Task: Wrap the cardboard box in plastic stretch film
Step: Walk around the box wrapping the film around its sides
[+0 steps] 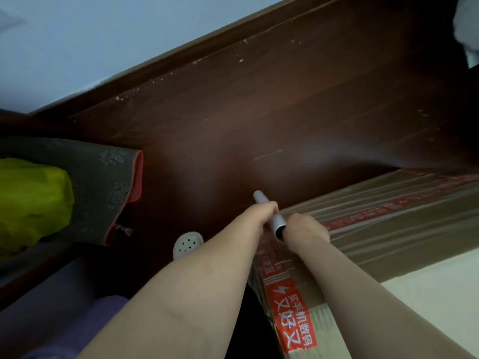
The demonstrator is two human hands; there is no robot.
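A cardboard box [388,229] with red printed tape lies at the lower right, its top banded with clear stretch film. A grey film roll core [274,221] slants over the box's near-left corner. My left hand [261,212] grips the core near its upper end. My right hand [304,229] holds the lower end, fingers hidden behind the core's open mouth. Both forearms reach in from the bottom of the view.
Dark brown wooden floor [246,125] fills the middle, meeting a pale wall [77,47] at the upper left. A grey cloth with red edging [103,190] and a yellow bag [33,200] sit at left. A white perforated slipper [186,244] lies beside my left forearm.
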